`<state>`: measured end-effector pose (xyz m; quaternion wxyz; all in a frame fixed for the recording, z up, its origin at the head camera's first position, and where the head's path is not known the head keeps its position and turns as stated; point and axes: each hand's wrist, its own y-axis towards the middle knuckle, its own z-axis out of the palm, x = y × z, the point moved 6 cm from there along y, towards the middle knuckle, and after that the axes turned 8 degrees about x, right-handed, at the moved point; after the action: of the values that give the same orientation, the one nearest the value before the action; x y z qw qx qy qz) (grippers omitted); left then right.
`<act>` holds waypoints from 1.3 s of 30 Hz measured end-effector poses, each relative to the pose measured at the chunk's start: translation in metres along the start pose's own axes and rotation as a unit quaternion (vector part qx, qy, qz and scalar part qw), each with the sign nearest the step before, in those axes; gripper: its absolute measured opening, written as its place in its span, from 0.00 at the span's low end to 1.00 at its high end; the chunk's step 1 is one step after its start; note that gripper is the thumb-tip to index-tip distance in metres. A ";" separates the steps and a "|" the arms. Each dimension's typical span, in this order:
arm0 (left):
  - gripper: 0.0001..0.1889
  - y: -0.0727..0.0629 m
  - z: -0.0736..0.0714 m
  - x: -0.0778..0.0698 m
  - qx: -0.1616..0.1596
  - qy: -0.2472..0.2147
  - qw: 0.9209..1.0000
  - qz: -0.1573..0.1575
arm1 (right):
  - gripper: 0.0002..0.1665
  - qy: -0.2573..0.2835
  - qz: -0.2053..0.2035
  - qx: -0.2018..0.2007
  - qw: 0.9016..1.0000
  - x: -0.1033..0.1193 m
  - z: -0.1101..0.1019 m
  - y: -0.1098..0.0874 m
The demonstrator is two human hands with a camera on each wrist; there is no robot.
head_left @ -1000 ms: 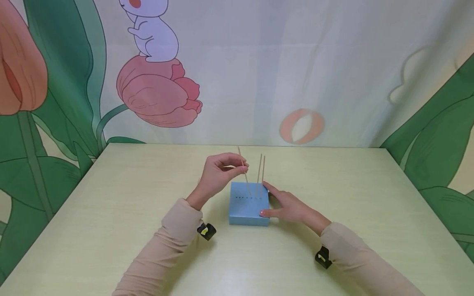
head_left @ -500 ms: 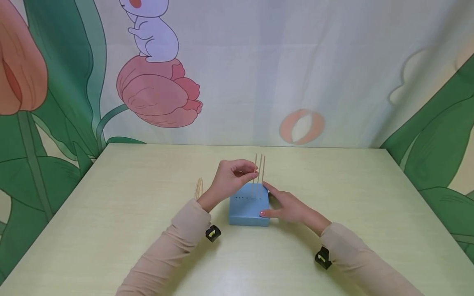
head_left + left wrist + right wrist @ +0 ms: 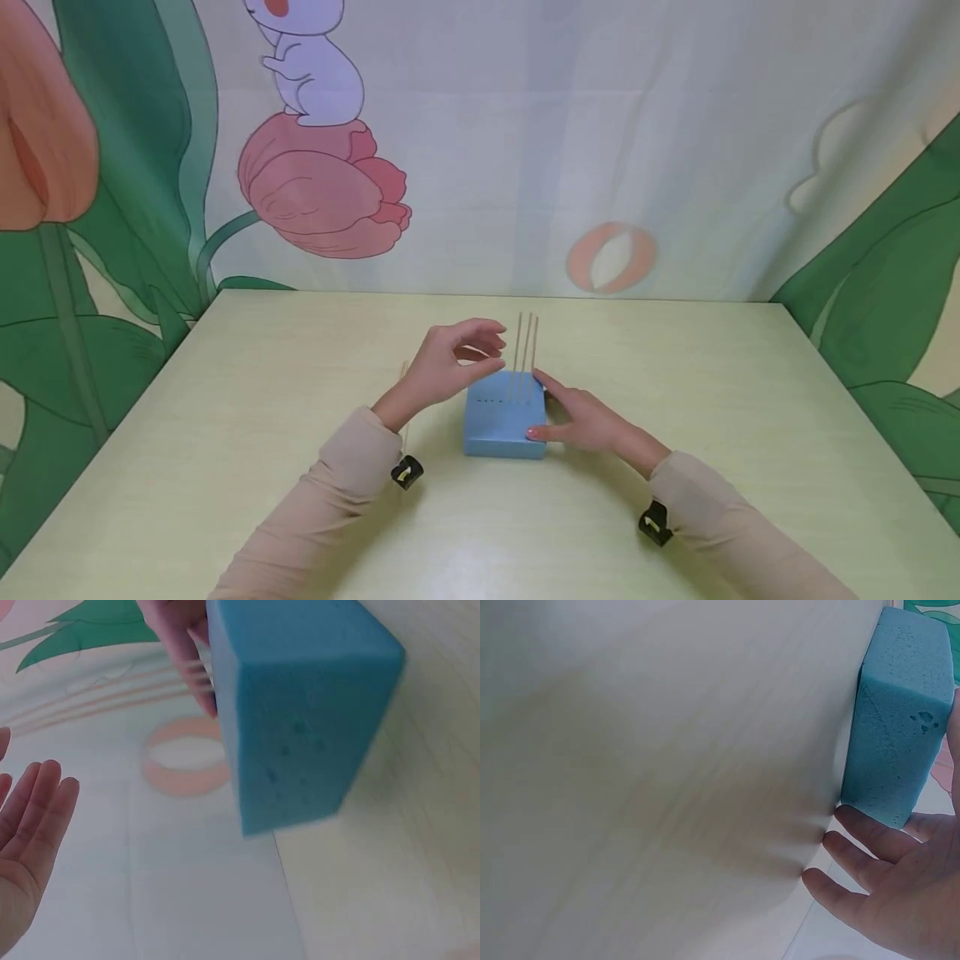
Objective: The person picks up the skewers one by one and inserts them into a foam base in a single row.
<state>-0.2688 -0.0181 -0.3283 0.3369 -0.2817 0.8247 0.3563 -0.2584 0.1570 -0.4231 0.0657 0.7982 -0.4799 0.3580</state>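
A light blue foam block lies flat on the table with a row of small holes across its top. Three thin wooden sticks stand upright in the right part of that row. My left hand hovers just left of the sticks, thumb and fingers spread apart and holding nothing. My right hand holds the block by its right side, thumb at the front and index finger at the far corner. In the right wrist view the other fingertips rest on the table beside the block.
More thin sticks show at the left, partly hidden behind my left wrist. The pale wooden table ends at the back against a curtain printed with flowers and a rabbit. Each wrist wears a small black camera mount.
My left hand moved right with a stick, set it upright in the block beside the other two, then let go and drew back left. The right hand stayed on the block.
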 end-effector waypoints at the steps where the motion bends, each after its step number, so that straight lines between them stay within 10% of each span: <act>1: 0.19 -0.003 -0.003 0.001 0.003 0.002 1.000 -0.004 | 0.56 0.000 0.003 -0.001 1.000 0.000 0.000 -0.001; 22: 0.31 -0.059 -0.061 0.087 0.081 0.072 0.975 -0.195 | 0.56 -0.006 0.007 0.002 1.000 -0.007 -0.001 -0.001; 34: 0.38 -0.077 -0.068 0.144 0.161 -0.050 0.920 -0.353 | 0.56 -0.007 -0.002 0.002 1.000 -0.004 0.001 0.000; 39: 0.38 -0.080 -0.065 0.151 0.179 -0.029 0.912 -0.369 | 0.56 -0.008 0.001 0.005 1.000 -0.002 0.001 0.001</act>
<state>-0.3281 -0.1498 -0.4401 0.5131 -0.4903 0.7018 0.0610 -0.2588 0.1570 -0.4254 0.0577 0.8011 -0.4792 0.3539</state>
